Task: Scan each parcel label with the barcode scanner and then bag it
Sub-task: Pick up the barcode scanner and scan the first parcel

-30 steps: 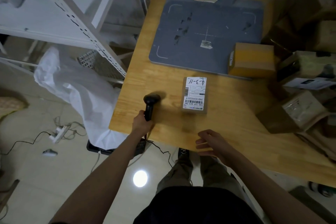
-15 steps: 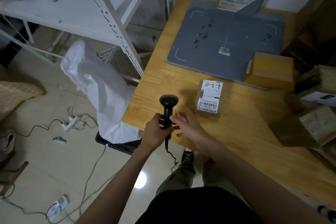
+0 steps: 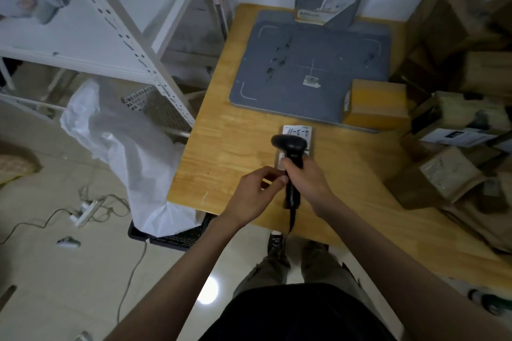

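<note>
My right hand (image 3: pixel 309 178) grips the handle of the black barcode scanner (image 3: pixel 291 147). The scanner's head hangs over a small parcel with a white label (image 3: pixel 300 131) lying on the wooden table (image 3: pixel 230 147); it hides most of the label. My left hand (image 3: pixel 256 192) sits just left of the handle with its fingers loosely curled and its thumb tip against the handle; it holds nothing. The scanner's cable drops off the table's front edge. A white plastic bag (image 3: pixel 124 152) stands open on the floor to the left of the table.
A grey mat (image 3: pixel 291 63) covers the back of the table, with a yellow-brown box (image 3: pixel 374 104) on its right corner. Several cardboard parcels (image 3: pixel 443 177) are piled at the right. A white metal shelf (image 3: pixel 124 44) stands to the left. Cables and a power strip (image 3: pixel 83 209) lie on the floor.
The scanner has passed from my left hand to my right hand and moved right, over the small parcel. My left hand has let go of the handle.
</note>
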Demonstrator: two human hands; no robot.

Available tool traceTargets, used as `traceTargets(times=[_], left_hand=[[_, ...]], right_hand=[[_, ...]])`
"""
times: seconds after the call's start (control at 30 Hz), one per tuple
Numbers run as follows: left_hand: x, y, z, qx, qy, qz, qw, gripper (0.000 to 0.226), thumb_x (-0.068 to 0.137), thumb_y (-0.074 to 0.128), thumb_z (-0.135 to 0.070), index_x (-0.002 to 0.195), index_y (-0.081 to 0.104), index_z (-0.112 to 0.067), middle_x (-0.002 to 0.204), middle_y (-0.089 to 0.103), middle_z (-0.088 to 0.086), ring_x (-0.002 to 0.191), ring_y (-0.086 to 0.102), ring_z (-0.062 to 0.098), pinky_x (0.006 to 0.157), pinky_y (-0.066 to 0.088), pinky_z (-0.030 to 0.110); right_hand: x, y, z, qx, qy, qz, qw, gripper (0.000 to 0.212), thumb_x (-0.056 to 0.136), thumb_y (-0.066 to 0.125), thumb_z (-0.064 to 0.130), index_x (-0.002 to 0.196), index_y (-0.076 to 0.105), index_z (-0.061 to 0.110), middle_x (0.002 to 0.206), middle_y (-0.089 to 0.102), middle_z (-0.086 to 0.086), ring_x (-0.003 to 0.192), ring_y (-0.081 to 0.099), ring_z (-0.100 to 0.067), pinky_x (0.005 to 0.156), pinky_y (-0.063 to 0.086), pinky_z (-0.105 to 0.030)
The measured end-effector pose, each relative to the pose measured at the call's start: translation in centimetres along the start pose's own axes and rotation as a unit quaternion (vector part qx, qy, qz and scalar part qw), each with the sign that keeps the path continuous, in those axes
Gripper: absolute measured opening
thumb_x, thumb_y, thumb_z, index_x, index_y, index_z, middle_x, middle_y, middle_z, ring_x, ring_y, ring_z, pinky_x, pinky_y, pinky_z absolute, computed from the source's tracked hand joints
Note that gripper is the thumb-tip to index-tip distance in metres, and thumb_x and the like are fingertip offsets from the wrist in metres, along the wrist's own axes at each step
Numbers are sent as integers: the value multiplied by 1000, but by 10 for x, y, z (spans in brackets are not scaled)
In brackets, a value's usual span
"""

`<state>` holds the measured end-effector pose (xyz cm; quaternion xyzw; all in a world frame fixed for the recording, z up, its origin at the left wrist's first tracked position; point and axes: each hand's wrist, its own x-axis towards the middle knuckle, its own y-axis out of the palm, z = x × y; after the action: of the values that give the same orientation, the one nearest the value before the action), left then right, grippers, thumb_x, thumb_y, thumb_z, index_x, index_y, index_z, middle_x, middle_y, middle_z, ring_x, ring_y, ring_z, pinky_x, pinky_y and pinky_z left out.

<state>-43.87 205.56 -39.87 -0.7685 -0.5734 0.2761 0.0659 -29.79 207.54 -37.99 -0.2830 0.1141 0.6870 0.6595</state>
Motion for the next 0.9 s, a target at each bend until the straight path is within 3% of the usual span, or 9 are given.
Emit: traceTargets(times=[0.1, 0.23, 0.37, 0.47, 0.57, 0.77, 0.9], left_hand=[[24, 15, -1, 80, 0, -34, 996, 39, 93, 66, -39, 122, 62, -14, 111, 66, 0, 100, 64, 14, 78, 52, 22], [60, 42, -3, 194, -98, -42, 975, 86, 80, 71, -57, 140, 40, -4, 135, 43, 13, 127, 40, 29, 104, 39, 39], [85, 74, -1, 231, -179, -39, 956, 125, 60, 74, -76, 146, 23, -2, 146, 28, 16, 136, 26, 34, 108, 36, 47], [89, 89, 2, 185, -188, -71, 962, 124, 60, 82, -66, 145, 20, -1, 143, 27, 15, 135, 25, 33, 108, 34, 45], [93, 96, 1, 180, -145, -103, 967, 115, 57, 85, -59, 139, 28, -2, 133, 35, 14, 125, 29, 31, 109, 30, 41], [92, 64, 6, 207, -33, -88, 974, 107, 51, 90, -44, 135, 35, -6, 125, 37, 6, 118, 31, 22, 106, 34, 33], [90, 24, 5, 199, 42, -65, 977, 108, 51, 94, -30, 140, 37, -8, 129, 32, 4, 121, 36, 18, 107, 39, 27]], right_hand=[[-2, -28, -9, 32, 6, -42, 999, 8, 100, 53, 28, 105, 59, 25, 91, 65, 4, 85, 59, -12, 71, 44, -27], [-5, -58, -20, 54, 16, -82, 995, 8, 100, 54, 28, 102, 58, 22, 79, 56, 2, 74, 52, -13, 67, 41, -26], [-8, -83, -35, 62, 29, -119, 991, 10, 98, 55, 24, 103, 58, 16, 84, 59, -5, 78, 55, -17, 68, 44, -29], [-10, -95, -41, 83, 35, -134, 987, 6, 98, 56, 25, 105, 56, 23, 95, 66, -7, 90, 62, -19, 75, 47, -31], [-9, -106, -42, 95, 35, -140, 985, 6, 97, 59, 24, 100, 56, 28, 96, 67, -9, 93, 64, -21, 82, 49, -36], [-8, -116, -32, 24, -11, -85, 996, 9, 95, 65, 21, 103, 62, 20, 90, 69, -10, 87, 66, -27, 83, 54, -43], [0, -123, -2, -83, -89, 0, 993, 13, 95, 64, 12, 104, 58, 20, 85, 64, -3, 77, 62, -15, 66, 52, -21]])
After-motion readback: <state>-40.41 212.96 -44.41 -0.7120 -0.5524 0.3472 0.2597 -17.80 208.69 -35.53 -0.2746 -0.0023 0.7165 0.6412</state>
